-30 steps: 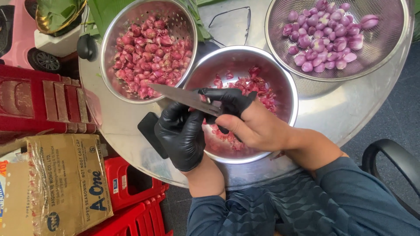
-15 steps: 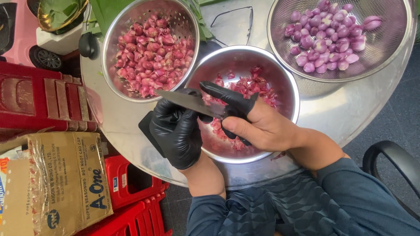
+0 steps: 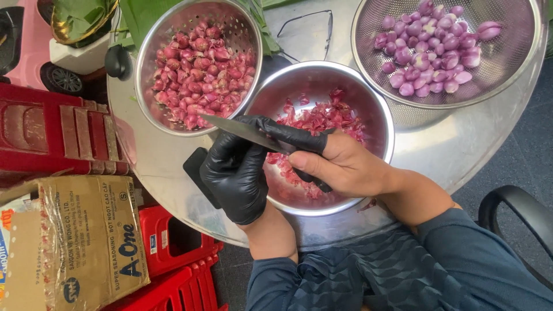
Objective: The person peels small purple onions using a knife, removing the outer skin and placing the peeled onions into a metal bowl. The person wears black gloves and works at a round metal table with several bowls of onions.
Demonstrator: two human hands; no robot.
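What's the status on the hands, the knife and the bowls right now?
Left hand, black glove, fingers pinching under the blade. Right hand, bare, gripping the knife over the peel bowl. Unpeeled shallots left, peeled shallots right. Nothing blocking.

Knife in bare right hand, black-gloved left hand alongside — both over peel-filled steel bowl.
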